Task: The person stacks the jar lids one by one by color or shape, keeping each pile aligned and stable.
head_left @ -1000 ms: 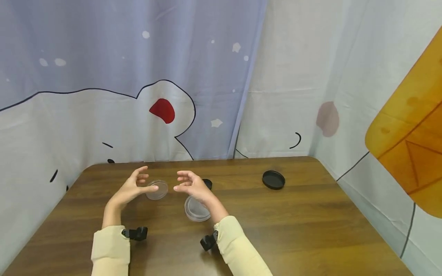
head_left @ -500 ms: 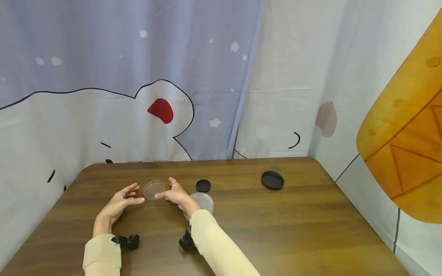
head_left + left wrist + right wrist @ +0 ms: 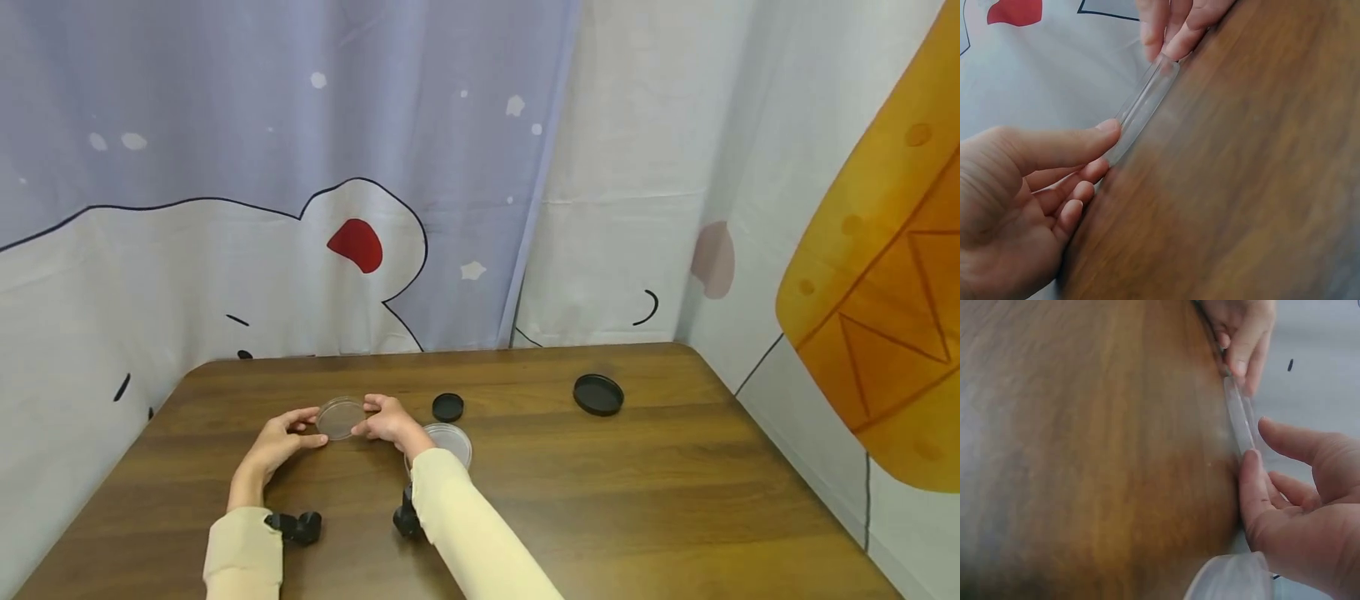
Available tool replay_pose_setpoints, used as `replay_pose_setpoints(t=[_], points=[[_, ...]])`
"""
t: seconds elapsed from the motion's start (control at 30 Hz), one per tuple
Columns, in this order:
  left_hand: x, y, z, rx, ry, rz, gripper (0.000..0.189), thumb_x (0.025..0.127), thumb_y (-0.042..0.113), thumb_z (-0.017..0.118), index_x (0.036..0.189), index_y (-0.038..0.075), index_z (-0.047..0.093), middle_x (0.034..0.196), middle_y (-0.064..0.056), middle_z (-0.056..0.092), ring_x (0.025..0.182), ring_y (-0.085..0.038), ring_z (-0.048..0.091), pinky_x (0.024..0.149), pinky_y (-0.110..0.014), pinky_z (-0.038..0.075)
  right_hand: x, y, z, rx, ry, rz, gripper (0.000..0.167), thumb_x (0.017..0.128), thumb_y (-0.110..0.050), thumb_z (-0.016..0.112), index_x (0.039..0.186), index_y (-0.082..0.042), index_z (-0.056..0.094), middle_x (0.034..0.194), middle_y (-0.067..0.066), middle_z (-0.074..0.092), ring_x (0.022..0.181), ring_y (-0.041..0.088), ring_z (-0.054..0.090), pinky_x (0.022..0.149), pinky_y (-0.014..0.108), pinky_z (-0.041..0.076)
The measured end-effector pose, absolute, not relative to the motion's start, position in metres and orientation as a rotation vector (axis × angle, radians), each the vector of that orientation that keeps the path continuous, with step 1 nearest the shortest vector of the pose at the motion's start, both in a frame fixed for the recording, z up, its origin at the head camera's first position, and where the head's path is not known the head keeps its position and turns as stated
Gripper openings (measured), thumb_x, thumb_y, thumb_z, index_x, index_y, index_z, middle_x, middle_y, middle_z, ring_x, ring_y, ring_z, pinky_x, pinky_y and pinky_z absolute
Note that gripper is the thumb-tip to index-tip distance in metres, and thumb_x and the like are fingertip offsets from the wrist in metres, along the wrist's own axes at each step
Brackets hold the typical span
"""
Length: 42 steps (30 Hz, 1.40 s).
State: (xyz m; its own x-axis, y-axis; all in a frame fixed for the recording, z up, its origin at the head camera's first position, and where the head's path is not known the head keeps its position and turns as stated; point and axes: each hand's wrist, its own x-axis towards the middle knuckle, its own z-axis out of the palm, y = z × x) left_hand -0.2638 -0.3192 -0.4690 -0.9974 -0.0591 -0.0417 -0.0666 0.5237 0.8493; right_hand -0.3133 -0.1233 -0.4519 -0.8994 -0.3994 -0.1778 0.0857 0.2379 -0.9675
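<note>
A clear, shallow petri dish (image 3: 340,419) lies near the back left of the wooden table, between both hands in the head view. At its left edge my left hand (image 3: 276,448) pinches it, thumb at the upper rim and fingers low at the side, as the left wrist view shows on the dish (image 3: 1146,103). From the opposite edge my right hand (image 3: 392,422) holds it between thumb and fingers. Seen edge-on in the right wrist view, the dish (image 3: 1239,415) has two layers, close over the tabletop.
A second clear round dish (image 3: 455,440) stands just right of my right wrist, partly hidden by the forearm. Behind it lies a small black round lid (image 3: 447,407). Further right is a larger black shallow dish (image 3: 597,396). A printed curtain (image 3: 450,167) hangs behind the table (image 3: 637,500).
Both hands have come down from above the table, the right one moving leftward, and now take hold of the petri dish at opposite edges. The other things have stayed in place.
</note>
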Motion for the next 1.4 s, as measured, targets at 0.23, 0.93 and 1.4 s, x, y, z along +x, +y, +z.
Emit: replay_pose_setpoints(t=[0.23,0.93,1.4], points=[[-0.261,-0.318,-0.478,-0.170,2.784,1.520,0.062,0.083,0.018,0.077,0.134,-0.007,0.052,0.124,-0.024,0.059,0.105,-0.021,0.049,0.080,-0.018,0.040,-0.313,-0.124,-0.462,-0.310,2.191,-1.643,0.060,0.079,0.009,0.072,0.135,-0.003,0.056,0.128,0.012,0.063,0.084,0.011,0.065,0.075,0.022,0.055],[-0.266,-0.307,-0.439,-0.032,2.724,1.716,0.063,0.090,0.026,0.070,0.141,-0.001,0.044,0.135,-0.020,0.054,0.090,0.011,0.055,0.081,-0.015,0.045,-0.310,-0.126,-0.422,-0.363,2.426,-1.751,0.065,0.076,-0.013,0.083,0.134,-0.006,0.056,0.134,0.013,0.051,0.120,0.029,0.054,0.101,0.037,0.046],[-0.255,-0.282,-0.403,0.275,2.721,1.921,0.052,0.087,0.016,0.073,0.131,-0.003,0.050,0.112,0.024,0.062,0.086,0.005,0.063,0.077,-0.019,0.052,-0.300,-0.083,-0.389,-0.581,2.371,-1.817,0.064,0.080,-0.016,0.080,0.138,-0.008,0.054,0.132,0.009,0.050,0.080,0.005,0.056,0.064,0.015,0.047]])
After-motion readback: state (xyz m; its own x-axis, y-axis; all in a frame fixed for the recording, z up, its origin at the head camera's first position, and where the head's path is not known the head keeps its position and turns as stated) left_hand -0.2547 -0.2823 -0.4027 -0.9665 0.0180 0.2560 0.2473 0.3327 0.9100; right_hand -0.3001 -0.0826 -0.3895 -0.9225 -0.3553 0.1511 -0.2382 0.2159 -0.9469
